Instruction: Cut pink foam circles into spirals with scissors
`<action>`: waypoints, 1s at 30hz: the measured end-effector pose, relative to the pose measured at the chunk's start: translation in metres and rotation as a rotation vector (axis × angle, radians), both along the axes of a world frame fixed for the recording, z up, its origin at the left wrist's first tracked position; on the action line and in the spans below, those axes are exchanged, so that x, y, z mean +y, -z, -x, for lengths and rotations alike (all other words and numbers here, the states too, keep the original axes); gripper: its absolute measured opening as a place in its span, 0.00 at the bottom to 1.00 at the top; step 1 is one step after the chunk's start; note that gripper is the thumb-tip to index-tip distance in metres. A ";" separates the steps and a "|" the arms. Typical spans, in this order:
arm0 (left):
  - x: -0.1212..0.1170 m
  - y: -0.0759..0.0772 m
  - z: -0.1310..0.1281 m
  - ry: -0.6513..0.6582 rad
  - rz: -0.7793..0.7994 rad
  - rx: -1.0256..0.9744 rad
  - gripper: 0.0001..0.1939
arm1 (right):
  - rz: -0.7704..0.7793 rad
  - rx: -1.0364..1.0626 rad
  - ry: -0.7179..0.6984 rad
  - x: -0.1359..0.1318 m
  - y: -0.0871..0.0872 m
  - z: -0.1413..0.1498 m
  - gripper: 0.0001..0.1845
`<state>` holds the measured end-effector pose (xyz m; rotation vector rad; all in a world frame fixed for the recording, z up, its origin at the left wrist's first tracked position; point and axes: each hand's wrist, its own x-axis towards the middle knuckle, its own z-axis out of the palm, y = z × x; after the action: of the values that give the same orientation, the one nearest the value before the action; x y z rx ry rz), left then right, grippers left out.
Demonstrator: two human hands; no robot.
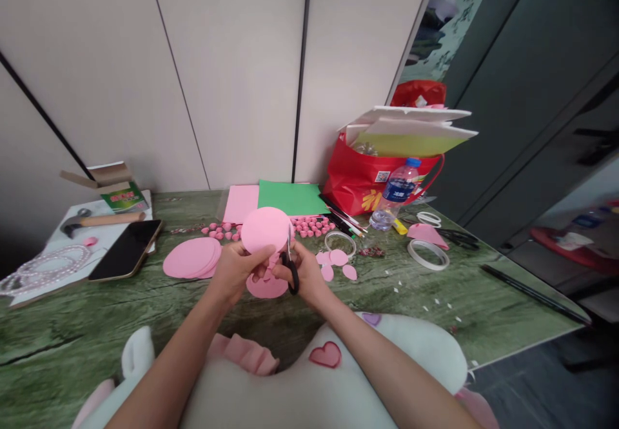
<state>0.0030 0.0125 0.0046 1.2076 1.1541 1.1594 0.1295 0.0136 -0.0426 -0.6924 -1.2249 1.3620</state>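
Note:
My left hand [242,268] pinches the lower edge of a pink paper circle [265,228], which is held up above the table. In my right hand [305,273] is a pair of black-handled scissors [291,268], its blades pointing upward along the circle's right edge. Beneath my hands, another pink paper round [265,287] shows in part on the table. To the left of my left hand lies a stack of pink paper circles [191,259]. Small pink paper pieces [338,257] are spread to the right of my right hand.
Pink roses [314,225] and a green sheet [293,198] lie behind my hands. A water bottle [396,193] stands before a red bag [355,174]. Tape rolls [428,255] are at right; a phone [126,250] and hammer [104,220] at left. A plush cushion [271,390] fills my lap.

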 end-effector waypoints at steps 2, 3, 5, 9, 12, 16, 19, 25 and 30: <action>0.000 0.000 0.000 0.008 0.007 0.013 0.11 | -0.009 -0.003 0.016 0.000 -0.002 -0.001 0.24; 0.001 0.001 0.001 0.009 0.009 0.012 0.11 | -0.010 -0.013 0.026 0.000 -0.003 -0.002 0.24; 0.001 0.001 0.001 0.006 0.006 0.005 0.11 | -0.013 -0.031 0.037 0.000 -0.004 -0.002 0.23; 0.002 0.003 0.002 0.015 -0.018 0.000 0.11 | -0.026 -0.027 0.029 0.000 -0.002 -0.002 0.22; 0.002 0.003 0.002 0.015 -0.031 0.003 0.11 | -0.022 -0.034 0.032 0.000 -0.001 -0.002 0.21; 0.001 0.003 0.003 0.024 -0.040 0.002 0.10 | 0.003 -0.033 0.043 0.000 -0.001 -0.002 0.20; 0.002 0.003 0.002 0.024 -0.037 -0.001 0.11 | 0.027 -0.043 0.050 0.000 -0.002 -0.001 0.19; 0.000 -0.001 0.001 0.017 -0.036 -0.053 0.12 | 0.029 -0.045 0.037 0.001 0.001 -0.001 0.18; -0.001 -0.004 0.000 0.083 0.001 -0.102 0.10 | 0.036 -0.045 0.035 0.000 0.004 0.001 0.18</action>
<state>0.0029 0.0110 0.0090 1.1710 1.0189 1.1446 0.1289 0.0139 -0.0465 -0.7704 -1.2212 1.3490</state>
